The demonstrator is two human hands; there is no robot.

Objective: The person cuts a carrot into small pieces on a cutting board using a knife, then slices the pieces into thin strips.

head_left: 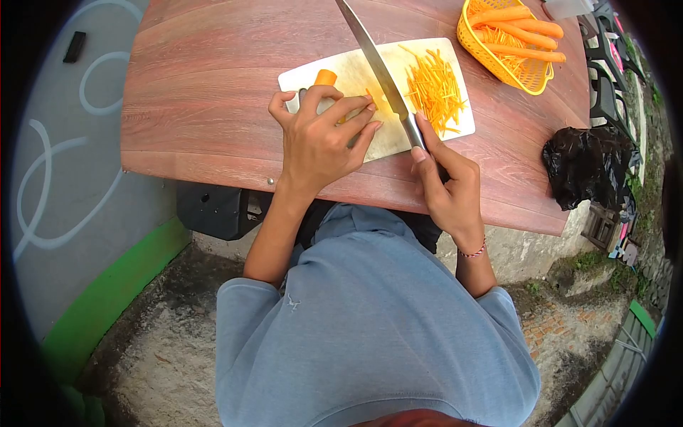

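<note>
My right hand (455,188) is wrapped round the handle of a big knife (377,62), blade pointing up and away over the cutting board (388,146). My left hand (314,142) is apart from it, fingers spread and bent low over the board with bits of orange beneath; from my remote seat I honestly can't tell if they're pinching anything. A cut carrot chunk (326,77) sits just past the left fingers, and a pile of carrot strips (435,85) lies just beyond the right hand. Further out past that hand there's a yellow basket (489,65) with whole carrots (530,37) on more shreds.
</note>
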